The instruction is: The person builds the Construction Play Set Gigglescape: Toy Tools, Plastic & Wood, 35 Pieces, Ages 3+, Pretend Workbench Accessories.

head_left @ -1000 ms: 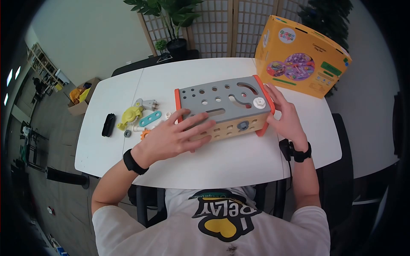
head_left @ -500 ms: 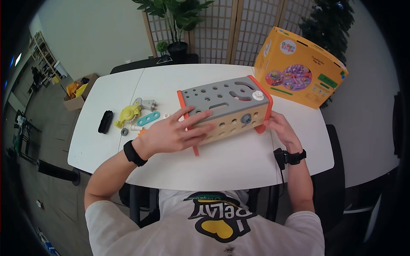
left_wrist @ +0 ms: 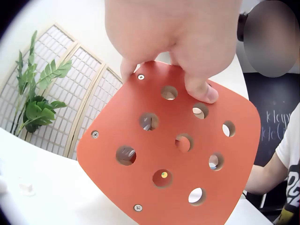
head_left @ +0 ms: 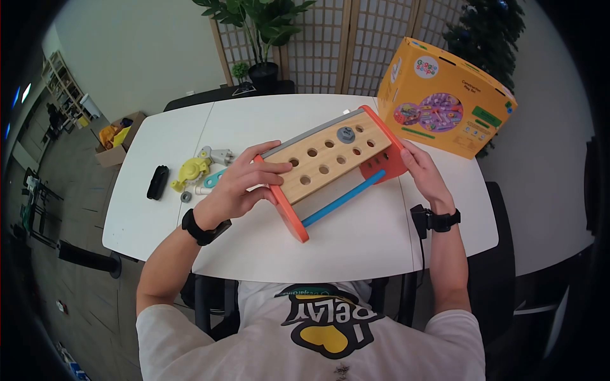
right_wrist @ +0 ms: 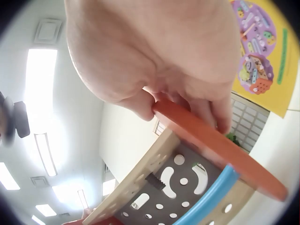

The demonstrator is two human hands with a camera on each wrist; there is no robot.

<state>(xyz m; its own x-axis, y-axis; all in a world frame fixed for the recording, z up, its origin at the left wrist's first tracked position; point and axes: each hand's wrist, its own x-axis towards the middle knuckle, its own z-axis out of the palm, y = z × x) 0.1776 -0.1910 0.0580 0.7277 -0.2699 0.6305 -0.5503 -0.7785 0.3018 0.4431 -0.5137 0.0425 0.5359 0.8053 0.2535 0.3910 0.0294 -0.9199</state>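
Observation:
A toy workbench [head_left: 311,166] is tilted in both hands, its holed wooden side turned upward in the head view. The grey top now faces away as a narrow strip. A grey bolt head [head_left: 345,134] sits in one hole, and a blue rod [head_left: 343,200] joins the ends low down. My left hand [head_left: 240,187] grips the left orange end panel [left_wrist: 187,164], thumb on its outer face and fingers over the wooden side. At the other end, my right hand [head_left: 427,174] pinches the edge of the right orange end panel [right_wrist: 220,145].
Left of the workbench on the white table [head_left: 254,260] lie a yellow toy part [head_left: 192,170], a grey nut [head_left: 186,197], a white bolt [head_left: 202,190], a teal strip [head_left: 212,180] and a black case [head_left: 158,182]. A yellow box [head_left: 457,82] stands at back right.
The workbench has rolled so its grey top turns away and the wooden side and blue rod show. The right hand dropped lower, then rose along the right end panel.

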